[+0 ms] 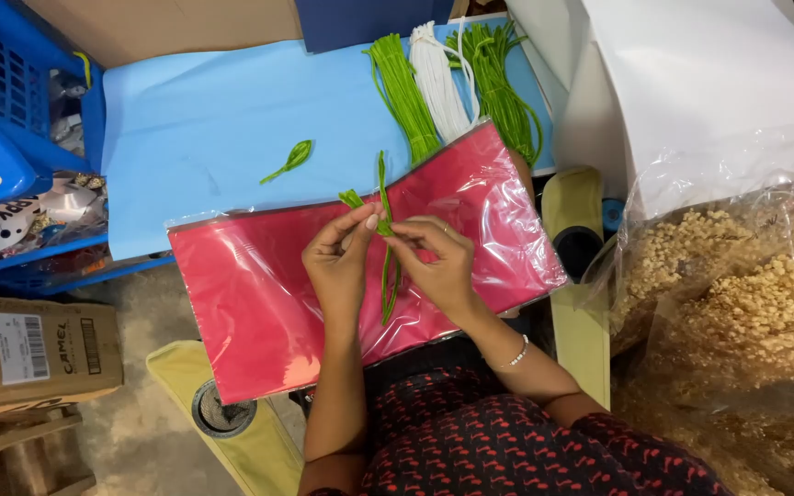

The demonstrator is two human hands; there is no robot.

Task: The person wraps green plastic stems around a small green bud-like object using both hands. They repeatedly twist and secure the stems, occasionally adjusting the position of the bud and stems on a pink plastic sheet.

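Note:
My left hand [337, 262] and my right hand [438, 262] pinch a thin green cord [385, 197] together above a red sheet pack in clear plastic [250, 294] lying on my lap. The cord sticks up above my fingers and its ends hang down between my hands. A small loop of it shows beside my left thumb. A finished green loop [292, 158] lies apart on the light blue surface [195, 119].
Bundles of green cords [403, 87] and white cords [438, 78] lie at the back of the blue surface. A blue crate [2, 101] stands left, a cardboard box [34, 354] below it. Clear bags of dried beige flowers [746, 294] sit right.

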